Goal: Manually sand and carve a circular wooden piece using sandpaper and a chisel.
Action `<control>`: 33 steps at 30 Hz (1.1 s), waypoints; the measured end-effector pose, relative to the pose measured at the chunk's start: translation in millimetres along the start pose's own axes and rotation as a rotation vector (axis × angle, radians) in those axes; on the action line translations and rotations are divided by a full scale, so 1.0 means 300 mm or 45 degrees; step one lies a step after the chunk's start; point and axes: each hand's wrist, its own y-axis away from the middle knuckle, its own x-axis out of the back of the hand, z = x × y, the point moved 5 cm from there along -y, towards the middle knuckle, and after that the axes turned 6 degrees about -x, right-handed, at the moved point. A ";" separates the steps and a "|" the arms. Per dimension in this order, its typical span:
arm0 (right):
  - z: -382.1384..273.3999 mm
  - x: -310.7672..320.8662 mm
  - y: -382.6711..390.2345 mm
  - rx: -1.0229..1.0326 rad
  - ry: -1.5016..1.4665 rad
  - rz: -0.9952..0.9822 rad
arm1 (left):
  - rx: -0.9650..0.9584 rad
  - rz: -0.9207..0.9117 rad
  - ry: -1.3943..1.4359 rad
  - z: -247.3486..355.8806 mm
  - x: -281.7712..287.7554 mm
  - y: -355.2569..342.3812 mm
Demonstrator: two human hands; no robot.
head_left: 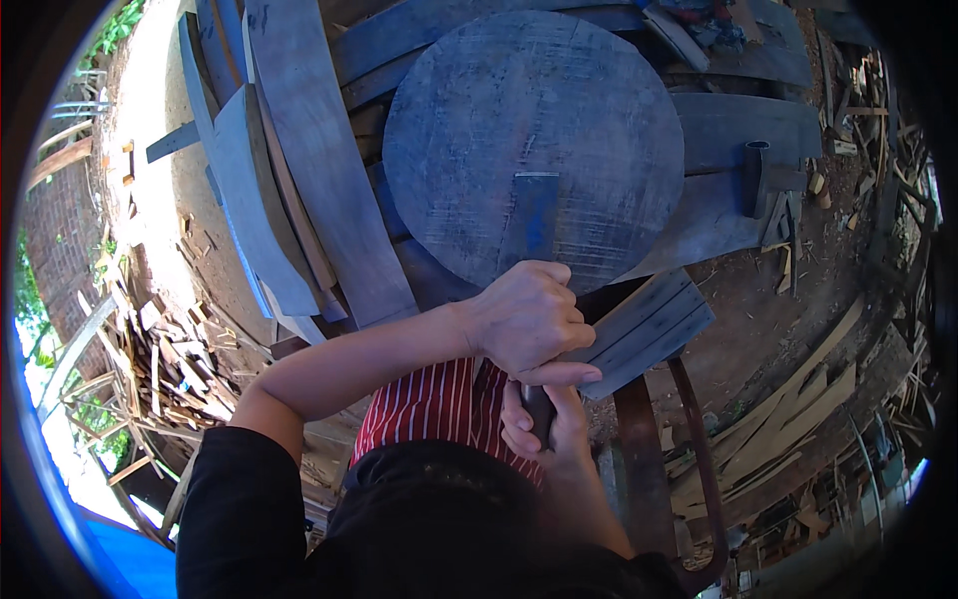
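A wide flat chisel [536,215] points away from me, its bright straight edge over the round wooden board [449,130]. The board is grey and scored with rough cross marks. My left hand [526,317] is closed around the chisel's shank near the board's front edge, thumb toward the right. Just below it, my right hand [549,424] wraps the dark handle [539,411] close to my body. Whether the chisel's edge touches the board or hovers slightly above it, I cannot tell. The middle of the tool is hidden under my left hand.
Long planks [309,150] lie under and left of the board. A dark metal tool [756,180] stands on planks at the right. Grey slats [654,334] sit right of my hands, beside a curved brown frame [704,469]. Wood scraps [175,354] are heaped at the left.
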 end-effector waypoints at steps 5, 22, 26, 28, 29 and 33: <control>0.031 0.013 -0.017 0.037 0.035 -0.020 | -0.093 -0.064 -0.009 0.005 0.010 -0.001; -0.023 -0.052 -0.137 0.015 -0.014 0.015 | 0.025 -0.031 -0.152 -0.088 0.104 0.011; -0.038 -0.083 -0.100 0.032 0.020 0.075 | 0.041 -0.011 -0.044 -0.062 0.121 -0.001; -0.091 -0.089 -0.124 0.035 0.048 0.031 | -0.049 -0.020 -0.087 -0.102 0.137 -0.037; -0.100 -0.086 -0.134 0.051 0.097 0.089 | -0.047 -0.059 -0.117 -0.110 0.134 -0.035; -0.016 -0.034 -0.105 0.030 0.026 0.108 | -0.088 0.105 -0.073 -0.079 0.092 -0.005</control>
